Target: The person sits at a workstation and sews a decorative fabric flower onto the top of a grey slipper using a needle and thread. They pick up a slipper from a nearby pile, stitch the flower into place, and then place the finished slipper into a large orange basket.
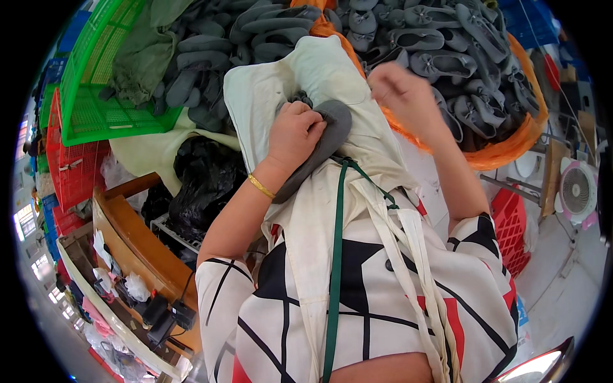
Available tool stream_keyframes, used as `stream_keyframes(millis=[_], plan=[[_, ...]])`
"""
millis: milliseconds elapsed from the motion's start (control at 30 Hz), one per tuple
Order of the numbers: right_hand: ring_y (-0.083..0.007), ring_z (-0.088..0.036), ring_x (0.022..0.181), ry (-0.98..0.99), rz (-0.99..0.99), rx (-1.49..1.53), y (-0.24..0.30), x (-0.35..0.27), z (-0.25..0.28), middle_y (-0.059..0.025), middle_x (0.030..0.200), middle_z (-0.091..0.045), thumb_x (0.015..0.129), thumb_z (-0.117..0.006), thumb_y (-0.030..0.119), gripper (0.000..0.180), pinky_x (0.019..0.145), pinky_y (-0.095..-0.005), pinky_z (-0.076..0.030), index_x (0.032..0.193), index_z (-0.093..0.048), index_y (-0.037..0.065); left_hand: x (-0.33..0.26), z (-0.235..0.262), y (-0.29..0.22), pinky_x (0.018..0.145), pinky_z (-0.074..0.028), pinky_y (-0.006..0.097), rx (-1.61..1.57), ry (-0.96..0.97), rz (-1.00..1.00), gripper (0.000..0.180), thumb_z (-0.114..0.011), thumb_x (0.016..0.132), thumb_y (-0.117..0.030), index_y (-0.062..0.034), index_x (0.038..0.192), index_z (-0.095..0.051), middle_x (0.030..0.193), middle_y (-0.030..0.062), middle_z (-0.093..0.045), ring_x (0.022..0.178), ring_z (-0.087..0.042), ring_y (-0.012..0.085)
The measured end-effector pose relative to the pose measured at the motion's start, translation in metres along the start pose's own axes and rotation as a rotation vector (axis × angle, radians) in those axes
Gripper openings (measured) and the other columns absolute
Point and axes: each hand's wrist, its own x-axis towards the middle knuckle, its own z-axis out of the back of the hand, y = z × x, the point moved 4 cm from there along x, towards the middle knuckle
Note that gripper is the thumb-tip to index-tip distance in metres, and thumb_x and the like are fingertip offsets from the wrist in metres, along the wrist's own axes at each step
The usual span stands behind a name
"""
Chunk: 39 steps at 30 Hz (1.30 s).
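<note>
My left hand (292, 132) is closed around a grey fabric shoe (336, 124), which lies tilted across my lap with its sole side partly showing. Small dark trim peeks out by the fingers; most of the upper is hidden under the hand. Off to the right and raised above the lap is my right hand (400, 89), apart from the shoe. Its fingers are curled in and a little blurred, so whatever they may pinch is too small to make out. Beneath the shoe, a cream apron (377, 140) and a pale padded cloth (252, 83) cover my lap.
A green crate (96, 121) at the far left holds grey shoe pieces. Grey shoes with bows fill an orange-lined container (530, 137) at the far right. Left of me are a black plastic bag (207, 179) and a wooden drawer (143, 242); a small fan (576, 188) stands right.
</note>
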Motion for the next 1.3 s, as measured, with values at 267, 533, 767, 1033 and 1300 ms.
stream_keyframes(millis=[267, 533, 767, 1033, 1300], plan=[[-0.0298, -0.063, 0.081, 0.251, 0.346, -0.72, -0.038, -0.022, -0.062, -0.0072, 0.078, -0.059, 0.079, -0.063, 0.011, 0.009, 0.065, -0.0415, -0.049, 0.088, -0.059, 0.01, -0.004, -0.017, 0.03, 0.068, -0.046, 0.033, -0.311, 0.11, 0.278, 0.012, -0.071, 0.085, -0.013, -0.0012, 0.085, -0.069, 0.083, 0.0083, -0.059, 0.075, -0.058, 0.0225], [-0.0351, -0.067, 0.082, 0.415, -0.002, -0.696, -0.002, -0.03, -0.065, -0.0125, 0.081, -0.067, 0.087, -0.069, 0.039, 0.035, 0.069, -0.0468, -0.052, 0.088, -0.064, 0.004, -0.01, -0.027, 0.056, 0.074, -0.047, 0.024, -0.49, 0.155, 0.471, 0.014, -0.072, 0.088, -0.014, 0.0, 0.09, -0.07, 0.088, 0.0011, -0.065, 0.081, -0.058, 0.0091], [-0.0305, -0.067, 0.082, 0.874, -0.208, -0.461, -0.036, -0.056, -0.065, -0.0148, 0.089, -0.07, 0.085, -0.069, 0.036, 0.038, 0.076, -0.0391, -0.052, 0.1, -0.066, 0.001, -0.012, -0.033, 0.055, 0.075, -0.047, 0.022, -0.723, 0.153, 0.625, 0.013, -0.07, 0.09, -0.013, -0.0005, 0.091, -0.071, 0.085, -0.0011, -0.068, 0.078, -0.059, 0.0066], [-0.034, -0.064, 0.086, 0.467, -0.153, -0.417, 0.009, -0.04, -0.06, -0.0159, 0.09, -0.066, 0.091, -0.063, 0.029, 0.029, 0.074, -0.0412, -0.049, 0.103, -0.059, 0.003, -0.02, -0.034, 0.057, 0.073, -0.046, 0.021, -0.885, 0.14, 0.67, 0.011, -0.069, 0.091, -0.011, -0.0007, 0.092, -0.071, 0.085, -0.001, -0.068, 0.078, -0.058, 0.0057], [-0.034, -0.066, 0.083, 0.355, 0.044, -0.722, 0.002, -0.024, -0.08, -0.0127, 0.088, -0.066, 0.091, -0.061, 0.036, 0.032, 0.069, -0.0461, -0.05, 0.089, -0.062, 0.005, -0.021, -0.028, 0.05, 0.066, -0.044, 0.022, -0.903, 0.088, 0.714, 0.013, -0.071, 0.086, -0.013, -0.0012, 0.084, -0.069, 0.077, -0.0036, -0.065, 0.071, -0.053, 0.0043]])
